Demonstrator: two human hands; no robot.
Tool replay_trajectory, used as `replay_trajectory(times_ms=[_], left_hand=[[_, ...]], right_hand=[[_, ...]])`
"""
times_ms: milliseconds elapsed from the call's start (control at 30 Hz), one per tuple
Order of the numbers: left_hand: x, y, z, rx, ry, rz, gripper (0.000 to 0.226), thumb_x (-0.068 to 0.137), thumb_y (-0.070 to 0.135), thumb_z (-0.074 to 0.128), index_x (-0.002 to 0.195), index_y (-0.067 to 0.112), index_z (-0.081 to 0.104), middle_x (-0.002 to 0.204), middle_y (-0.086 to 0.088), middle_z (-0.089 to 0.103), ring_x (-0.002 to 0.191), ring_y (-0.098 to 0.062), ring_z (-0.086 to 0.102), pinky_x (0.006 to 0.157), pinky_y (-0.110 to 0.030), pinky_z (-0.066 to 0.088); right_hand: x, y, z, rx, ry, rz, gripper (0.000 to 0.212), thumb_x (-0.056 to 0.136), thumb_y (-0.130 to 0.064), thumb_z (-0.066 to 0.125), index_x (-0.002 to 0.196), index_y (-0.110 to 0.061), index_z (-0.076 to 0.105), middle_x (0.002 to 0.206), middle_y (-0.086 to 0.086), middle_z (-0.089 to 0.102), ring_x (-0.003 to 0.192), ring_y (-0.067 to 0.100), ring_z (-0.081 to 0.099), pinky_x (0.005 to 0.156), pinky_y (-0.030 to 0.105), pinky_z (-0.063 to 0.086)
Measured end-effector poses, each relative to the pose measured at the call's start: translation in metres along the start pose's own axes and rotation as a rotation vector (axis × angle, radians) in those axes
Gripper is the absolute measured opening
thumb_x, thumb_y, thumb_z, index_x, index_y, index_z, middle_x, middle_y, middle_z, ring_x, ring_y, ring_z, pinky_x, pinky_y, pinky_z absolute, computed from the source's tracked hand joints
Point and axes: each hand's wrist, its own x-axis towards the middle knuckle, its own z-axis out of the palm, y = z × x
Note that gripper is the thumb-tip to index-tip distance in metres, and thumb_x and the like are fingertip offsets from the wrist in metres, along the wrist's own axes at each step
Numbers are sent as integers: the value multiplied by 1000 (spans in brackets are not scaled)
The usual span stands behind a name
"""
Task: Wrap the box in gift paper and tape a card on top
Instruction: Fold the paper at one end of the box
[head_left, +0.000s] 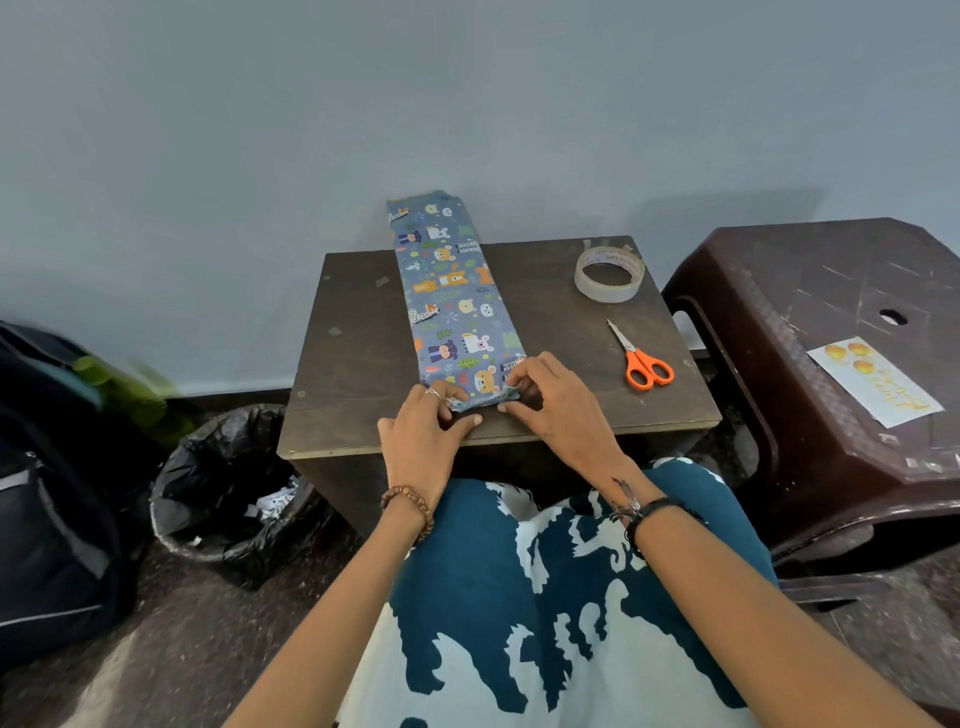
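Your left hand and right hand meet at the near end of the box, which is already covered in blue gift paper printed with cartoon animals. Your left fingers curl over the paper at the near left corner, thumb stretched under the end flap; your right fingers pinch the crumpled paper end at the near right corner. From your hands the long, narrow box runs straight away across the small dark table, its far end jutting past the table's back edge toward the wall. Just beyond your right hand and to its right lie the orange-handled scissors, blades closed; farther out sits the tape roll. Well to the right of your right hand, the card lies flat on the brown plastic stool. Left of your left hand, down on the floor, stands a bin lined with black plastic.
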Motion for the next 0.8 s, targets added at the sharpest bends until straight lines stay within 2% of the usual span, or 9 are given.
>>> replay_trajectory(times_ms=[67, 133, 233, 333, 500, 567, 667, 733, 800], left_hand=[[2, -3, -2, 76, -8, 68, 15, 79, 30, 70, 90, 28, 59, 76, 11, 43, 68, -8, 46, 71, -29, 31], [4, -6, -4, 117, 9, 120, 12, 81, 28, 69, 84, 24, 58, 74, 12, 36, 62, -8, 40, 66, -28, 33], [6, -12, -6, 165, 19, 195, 12, 82, 27, 68, 90, 19, 63, 85, 8, 43, 65, -13, 46, 60, -26, 37], [8, -17, -8, 202, 32, 268, 12, 83, 26, 68, 88, 16, 63, 93, 2, 53, 71, -15, 53, 55, -24, 37], [9, -22, -7, 188, 75, 363, 10, 80, 21, 71, 83, 15, 63, 91, 0, 54, 66, -12, 53, 51, -23, 37], [9, -22, -8, 172, 81, 368, 9, 80, 18, 71, 83, 14, 63, 92, -1, 54, 66, -12, 52, 51, -23, 38], [9, -24, -7, 168, 88, 401, 8, 80, 14, 71, 83, 12, 63, 92, -2, 55, 65, -14, 55, 50, -23, 41], [8, -25, -6, 158, 94, 415, 9, 79, 12, 71, 82, 11, 63, 92, -3, 55, 66, -16, 56, 50, -26, 45], [8, -26, -5, 136, 99, 404, 9, 80, 12, 71, 81, 10, 63, 92, -2, 55, 66, -16, 57, 50, -29, 49]], right_hand=[[-1, -2, 1, 30, 23, -14, 24, 81, -21, 70, 99, -17, 54, 97, -8, 47, 84, 11, 52, 72, 25, 46], [-3, -4, 2, 37, 54, -42, 27, 80, -15, 71, 100, -14, 54, 97, -3, 50, 83, 8, 50, 71, 23, 45], [-5, -7, 4, 41, 109, -77, 29, 77, -10, 72, 101, -11, 55, 95, 0, 55, 84, 10, 54, 73, 23, 45], [-7, -8, 6, -7, 142, -102, 29, 76, -10, 73, 99, -12, 56, 90, -4, 63, 82, 11, 57, 75, 24, 42], [-9, -8, 8, -72, 150, -121, 30, 77, -10, 72, 101, -14, 54, 87, -7, 67, 76, 12, 57, 71, 21, 39], [-9, -9, 8, -33, 131, -104, 27, 80, -8, 69, 102, -11, 55, 88, -6, 70, 78, 13, 58, 72, 21, 36], [-9, -9, 6, 50, 99, -56, 27, 84, -9, 66, 108, -10, 54, 93, -6, 71, 85, 6, 52, 74, 19, 34], [-10, -9, 7, 57, 98, -53, 27, 85, -11, 65, 111, -12, 55, 95, -7, 71, 83, 3, 51, 75, 19, 36], [-11, -8, 9, 44, 116, -66, 27, 86, -12, 65, 112, -13, 57, 93, -6, 70, 83, 8, 54, 75, 24, 43]])
